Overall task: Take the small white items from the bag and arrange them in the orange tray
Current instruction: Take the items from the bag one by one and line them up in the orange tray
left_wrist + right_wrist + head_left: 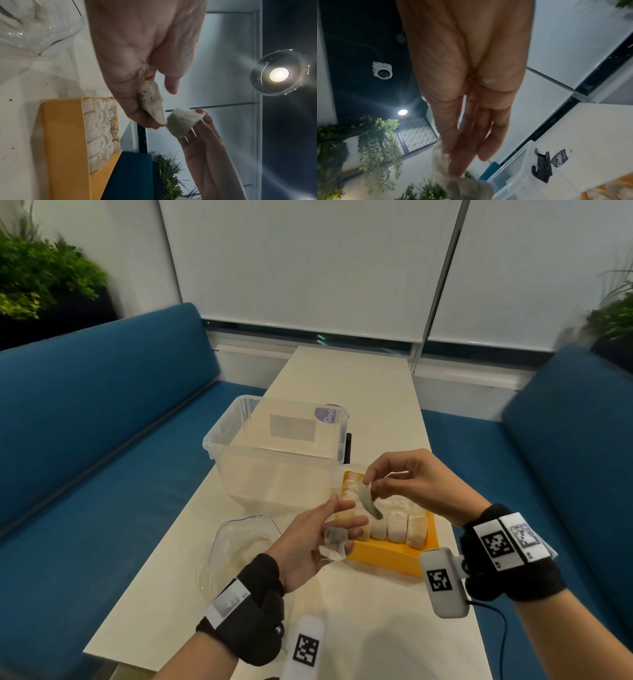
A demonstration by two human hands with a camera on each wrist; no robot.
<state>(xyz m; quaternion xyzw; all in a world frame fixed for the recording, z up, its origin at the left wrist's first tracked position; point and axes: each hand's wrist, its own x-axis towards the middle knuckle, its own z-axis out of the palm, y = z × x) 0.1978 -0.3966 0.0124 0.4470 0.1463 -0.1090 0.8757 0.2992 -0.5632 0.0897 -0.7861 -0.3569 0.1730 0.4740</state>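
Our right hand (407, 481) pinches white sachet (368, 501) above orange tray (387, 556); our left hand (308, 546) holds second sachet (334, 542); bag (236, 542) near left.

Head cam: you look down and fwd over the counter (359, 392). L wrist cam: close along palm, rolled sideways, facing ceiling. R wrist cam: close, upward. All three share the orange tray (383, 556).
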